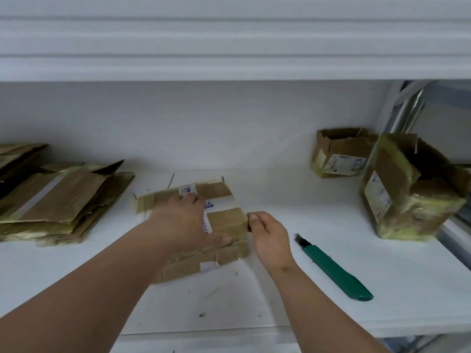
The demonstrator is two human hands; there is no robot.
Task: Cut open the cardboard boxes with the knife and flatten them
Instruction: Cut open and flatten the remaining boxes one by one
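At the centre of the frame a flattened cardboard box point(204, 220) lies on the white tabletop point(331, 263), its brown panels crossed by white tape and a label with blue print. The left hand point(186, 220) lies palm down on top of it, fingers point(193, 198) stretched fairly straight toward the far edge and the thumb reaching along the near right side; it presses the box rather than curling round it. The right hand point(267, 235) sits just to the right, its curled fingertips pinching the right edge of the box.

The knife point(334, 268), with a green handle and a short dark blade end, lies on the tabletop right of the right hand, apart from it, blade end pointing up-left.

At the left edge of the frame a stack of flattened boxes point(56, 200) rests in a loose pile. At upper right stand two boxes not yet flattened: a smaller open box point(339, 156) farther back, and a larger open box point(407, 189) nearer the right edge, tilted, both with torn top flaps and printed labels. The smaller one's interior is not visible; the larger one's opening is dark, and I cannot tell whether anything is inside.
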